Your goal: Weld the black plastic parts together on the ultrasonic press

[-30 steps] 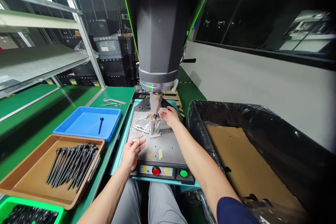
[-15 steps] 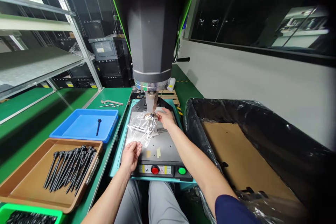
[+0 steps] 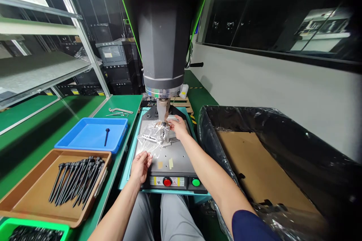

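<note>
A crumpled clear plastic bag (image 3: pixel 151 137) stretches over the grey plate of a press machine (image 3: pixel 164 34). Low on the bag, the bent fingers of my left hand (image 3: pixel 141 162) pinch its near edge. My right hand (image 3: pixel 178 127) has its thumb and fingers closed at the bag's upper right side, beside the metal fixture (image 3: pixel 164 139). Directly over this spot stands the machine's metal tool head (image 3: pixel 163 109), its tip at the bag and a small dark part. Just what lies between my right fingertips is partly hidden.
At left, a blue tray (image 3: pixel 82 135) holds one black bolt-like part (image 3: pixel 106 137); a brown tray (image 3: pixel 31 196) holds several more. A green bin (image 3: pixel 63 229) contains small black pieces. Red (image 3: pixel 167 182) and green buttons (image 3: pixel 195 182) front the machine. A plastic-lined box (image 3: pixel 209 131) stands right.
Both hands stay almost where they were, still at the bag. The bag has sagged slightly flatter, and its folds have shifted around the fixture.
</note>
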The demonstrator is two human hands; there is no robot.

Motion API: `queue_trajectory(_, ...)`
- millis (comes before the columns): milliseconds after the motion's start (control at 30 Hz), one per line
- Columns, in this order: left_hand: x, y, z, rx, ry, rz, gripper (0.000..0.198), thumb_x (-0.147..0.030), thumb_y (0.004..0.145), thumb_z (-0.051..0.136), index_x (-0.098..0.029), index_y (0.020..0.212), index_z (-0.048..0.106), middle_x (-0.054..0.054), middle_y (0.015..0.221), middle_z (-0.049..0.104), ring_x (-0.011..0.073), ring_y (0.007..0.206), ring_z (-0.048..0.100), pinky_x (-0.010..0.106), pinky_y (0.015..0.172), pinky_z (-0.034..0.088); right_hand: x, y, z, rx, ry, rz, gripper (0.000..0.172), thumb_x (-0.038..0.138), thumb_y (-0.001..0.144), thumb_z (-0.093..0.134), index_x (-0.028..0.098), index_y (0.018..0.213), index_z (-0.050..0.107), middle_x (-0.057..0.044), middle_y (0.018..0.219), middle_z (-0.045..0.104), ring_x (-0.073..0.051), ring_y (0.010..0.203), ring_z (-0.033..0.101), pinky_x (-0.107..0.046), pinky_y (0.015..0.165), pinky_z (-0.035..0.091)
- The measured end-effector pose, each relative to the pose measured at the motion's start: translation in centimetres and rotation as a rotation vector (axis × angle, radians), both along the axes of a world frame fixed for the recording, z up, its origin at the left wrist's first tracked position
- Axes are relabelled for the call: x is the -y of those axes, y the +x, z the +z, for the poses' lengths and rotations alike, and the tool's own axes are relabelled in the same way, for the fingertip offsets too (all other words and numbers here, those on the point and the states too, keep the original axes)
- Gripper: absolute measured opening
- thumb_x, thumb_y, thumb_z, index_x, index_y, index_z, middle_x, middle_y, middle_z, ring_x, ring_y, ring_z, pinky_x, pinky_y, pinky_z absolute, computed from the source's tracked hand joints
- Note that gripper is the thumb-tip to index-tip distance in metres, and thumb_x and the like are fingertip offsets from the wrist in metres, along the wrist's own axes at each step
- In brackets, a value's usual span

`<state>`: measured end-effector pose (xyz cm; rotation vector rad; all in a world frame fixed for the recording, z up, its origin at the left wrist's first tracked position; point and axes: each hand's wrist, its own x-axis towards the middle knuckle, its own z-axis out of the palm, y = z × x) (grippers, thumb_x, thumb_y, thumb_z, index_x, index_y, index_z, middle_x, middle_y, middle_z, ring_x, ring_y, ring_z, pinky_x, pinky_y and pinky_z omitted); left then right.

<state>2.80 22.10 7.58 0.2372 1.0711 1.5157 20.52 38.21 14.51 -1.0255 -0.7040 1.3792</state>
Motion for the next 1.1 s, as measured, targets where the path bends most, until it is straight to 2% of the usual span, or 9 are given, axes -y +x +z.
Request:
queue_trajectory(367,0.7,-0.7,-0.5,-0.033,-0.131,-0.021,0.009,-0.012,0.081,0.067,-0.013,0.083,0.058,0.009,0.083,0.071,0.0156,0.070,0.071,0.024,0.063,0.060,1.3,1.3,-0.3,0.054,-0.016,-0.028,0.052,0.025,0.083,0.061,0.020,0.131,0.043,0.000,0.070,0.068,-0.014,0.053,0.060,-0.022,0.048,0.049)
queue_trajectory(500,1.8,-1.5,-0.5,-0.061,-0.141,0.045,0.013,-0.012,0.079,0.067,-0.014,0.086,0.057,0.007,0.080,0.069,0.0140,0.067,0.070,0.023,0.061,0.058,2.7,2.4,-0.3,0.056,-0.006,-0.100,0.054,0.027,0.080,0.063,0.018,0.130,0.043,0.001,0.067,0.065,-0.012,0.051,0.057,-0.021,0.047,0.047)
queue_trajectory(567,2.6,-2.5,-0.8,-0.146,-0.119,0.109,0.023,-0.013,0.076,0.070,-0.015,0.095,0.057,0.005,0.080,0.068,0.0131,0.066,0.068,0.022,0.060,0.056,4.3,3.5,-1.0,0.094,0.041,-0.158,0.057,0.030,0.078,0.065,0.017,0.129,0.043,0.001,0.070,0.065,-0.012,0.052,0.057,-0.022,0.049,0.047)
queue_trajectory(633,3.6,-3.8,-1.6,-0.321,-0.079,0.186,0.032,-0.018,0.074,0.072,-0.017,0.103,0.057,0.005,0.084,0.067,0.0140,0.071,0.068,0.025,0.065,0.056,6.7,5.0,-2.6,0.203,0.115,-0.229,0.059,0.035,0.076,0.066,0.016,0.128,0.045,-0.002,0.076,0.067,-0.014,0.059,0.060,-0.026,0.056,0.050)
queue_trajectory(700,4.9,-5.2,-2.9,-0.565,-0.046,0.243,0.037,-0.027,0.074,0.073,-0.017,0.106,0.058,0.007,0.095,0.067,0.0180,0.086,0.068,0.031,0.079,0.055,9.8,6.7,-5.0,0.390,0.174,-0.309,0.058,0.039,0.077,0.065,0.016,0.128,0.047,-0.006,0.086,0.069,-0.018,0.072,0.063,-0.033,0.068,0.053)
queue_trajectory(833,7.3,-6.9,-5.7,-0.959,-0.053,0.159,0.055,-0.039,0.072,0.073,-0.020,0.120,0.055,0.013,0.130,0.057,0.0282,0.122,0.054,0.043,0.105,0.041,16.6,9.5,-11.3,0.869,0.180,-0.449,0.055,0.045,0.083,0.055,0.017,0.130,0.050,-0.016,0.116,0.063,-0.030,0.109,0.057,-0.047,0.093,0.047)
queue_trajectory(900,8.0,-6.9,-6.5,-1.028,-0.069,0.052,0.066,-0.042,0.069,0.076,-0.021,0.128,0.051,0.013,0.137,0.052,0.0309,0.128,0.048,0.046,0.109,0.036,19.3,10.1,-14.2,1.075,0.180,-0.413,0.061,0.052,0.083,0.055,0.016,0.131,0.050,-0.018,0.125,0.057,-0.035,0.119,0.050,-0.052,0.100,0.041)
queue_trajectory(967,8.2,-6.5,-7.0,-1.064,-0.079,-0.041,0.070,-0.043,0.067,0.077,-0.020,0.129,0.051,0.014,0.135,0.054,0.0325,0.127,0.048,0.048,0.109,0.035,21.1,10.4,-16.4,1.160,0.184,-0.334,0.068,0.056,0.084,0.053,0.017,0.138,0.044,-0.019,0.134,0.048,-0.035,0.125,0.047,-0.051,0.103,0.039)
queue_trajectory(1100,7.8,-6.3,-7.3,-1.154,-0.065,-0.086,0.068,-0.046,0.069,0.074,-0.019,0.127,0.052,0.014,0.128,0.058,0.0331,0.121,0.053,0.049,0.104,0.038,22.2,11.0,-18.3,1.211,0.230,-0.217,0.072,0.057,0.087,0.050,0.022,0.147,0.032,-0.015,0.143,0.039,-0.032,0.130,0.043,-0.047,0.106,0.040)
